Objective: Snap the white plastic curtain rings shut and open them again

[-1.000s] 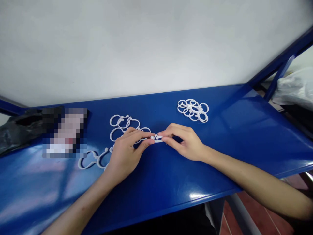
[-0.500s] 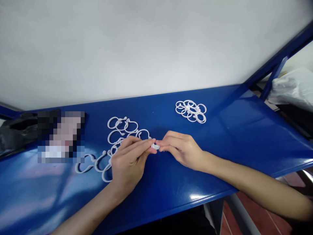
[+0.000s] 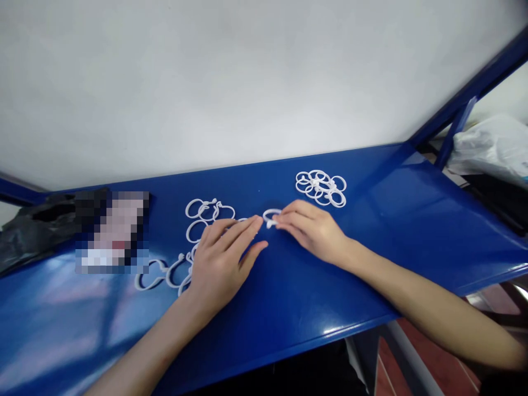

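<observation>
With the right hand (image 3: 319, 235), gripping carefully one white ring (image 3: 265, 215) between thumb and fingers, at the near edge of this ring, close to its small knob (image 3: 270, 224). Holding it in front of the left fingertips, just beside them; not being able to tell about contact with the surface (image 3: 289, 308) below. With the left hand (image 3: 218, 263), opening palm down, extending the fingers toward the ring and separating the thumb from them. Covering partly, with the same hand, the loose white rings (image 3: 187, 231), and showing more of them beyond it and to its left, some overlapping. Showing also, just beyond the right hand, a tangled pile of white rings (image 3: 317, 182), lying flat on the blue surface. Well to the left of the left hand, showing a pixelated object (image 3: 119, 225), and farther left, a black plastic bag (image 3: 25, 234). Far to the right of the right hand, showing a clear plastic bag (image 3: 490, 146) behind the blue frame (image 3: 457, 126). Beyond both hands, rising behind the surface as a pale wall (image 3: 247, 82).
</observation>
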A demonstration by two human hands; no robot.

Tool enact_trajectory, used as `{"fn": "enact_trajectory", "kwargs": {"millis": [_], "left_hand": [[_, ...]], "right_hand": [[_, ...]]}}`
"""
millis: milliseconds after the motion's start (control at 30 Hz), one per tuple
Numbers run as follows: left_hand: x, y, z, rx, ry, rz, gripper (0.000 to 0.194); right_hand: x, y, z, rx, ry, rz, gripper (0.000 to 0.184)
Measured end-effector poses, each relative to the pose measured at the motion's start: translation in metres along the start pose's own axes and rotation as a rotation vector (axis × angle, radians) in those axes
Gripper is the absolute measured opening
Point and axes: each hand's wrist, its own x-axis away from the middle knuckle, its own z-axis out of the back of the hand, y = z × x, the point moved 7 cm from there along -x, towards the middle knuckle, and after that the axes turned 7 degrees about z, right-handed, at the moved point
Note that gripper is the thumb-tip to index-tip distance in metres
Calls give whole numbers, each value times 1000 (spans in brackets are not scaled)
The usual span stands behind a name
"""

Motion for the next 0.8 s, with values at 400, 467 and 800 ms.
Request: {"fn": "enact_trajectory", "kwargs": {"millis": [400, 467, 800], "left_hand": [[-4, -38, -24, -69, -276, 56, 25], [-3, -36, -26, -71, -293, 56, 24], [-2, -31, -23, -117, -285, 31, 35]], "right_hand": [[34, 125, 82, 496, -17, -470, 31], [35, 127, 78, 487, -30, -467, 32], [34, 124, 69, 570, -177, -572, 37]]}}
